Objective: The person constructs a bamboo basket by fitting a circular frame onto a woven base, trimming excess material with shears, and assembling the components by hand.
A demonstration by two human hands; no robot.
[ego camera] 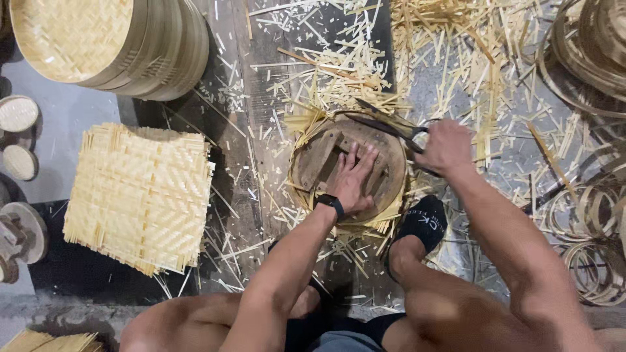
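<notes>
Below, left hand (353, 179) pressed flat, fingers spread, on a round wooden disc (347, 171) set over a woven bamboo mat, with the mat's frayed strip ends poking out all around the disc's rim. Black watch (330, 203) strapped on that wrist. Right hand (446, 147) closed tight around the handles of a pair of dark shears (386, 124), just beside the disc's upper right edge; blades reaching left across the top rim of the disc, among the sticking-out strips. Whether the blades are apart or together, impossible to tell. Foot in a black sock (424, 223) planted at the disc's lower right edge, on the trimmed ends. Bare knees at the bottom of the view.

Left of the disc, well apart, a stack of square woven bamboo mats (139, 195), untrimmed, lying on dark wooden boards (236, 140). Top left, a stack of round bamboo basket trays (115, 44) tipped on its side, woven face towards the camera. Loose bamboo offcuts (365, 62) scattered thick above the disc and to the right. Far right, coils of thin bamboo hoops (590, 257) piled on the floor. At the left edge, a few small round wooden discs (17, 113).
</notes>
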